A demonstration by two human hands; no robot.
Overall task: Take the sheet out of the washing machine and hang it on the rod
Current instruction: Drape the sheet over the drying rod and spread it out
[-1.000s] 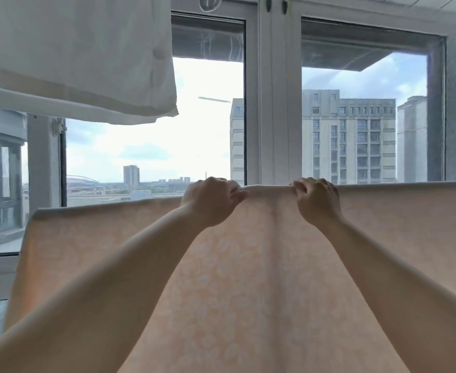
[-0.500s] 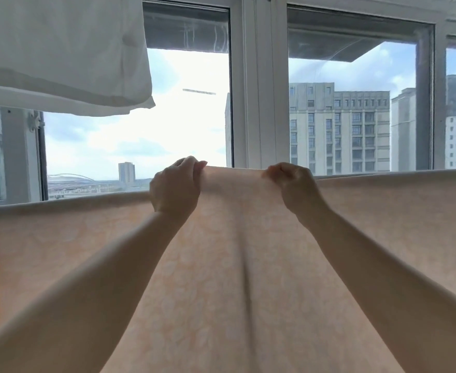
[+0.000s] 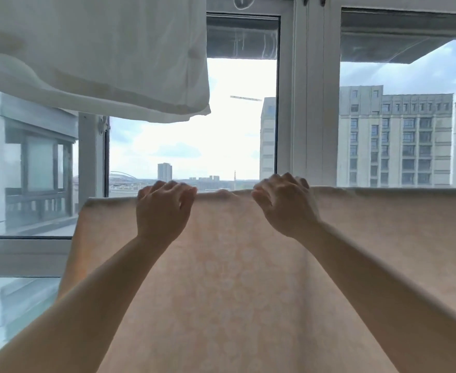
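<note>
The sheet (image 3: 237, 278) is peach with a faint pale floral print. It hangs in front of me, folded over at a straight top edge; the rod beneath that fold is hidden by the cloth. My left hand (image 3: 162, 211) rests at the top edge left of centre, fingers curled over the fold. My right hand (image 3: 284, 205) holds the same edge a little to the right, fingers also curled over it. Between the two hands the edge bulges up slightly. The sheet's left side edge (image 3: 83, 224) is in view; its right side runs out of frame.
White bedding (image 3: 100, 55) hangs overhead at the upper left. Behind the sheet stands a wall of windows with a white frame post (image 3: 310, 103) in the middle, and buildings show outside. A glass pane and sill (image 3: 19, 251) are at the lower left.
My hands have slid slightly apart along the top edge, and the pulled-up crease between them has flattened. My view has shifted, so the sheet's left edge is visible again.
</note>
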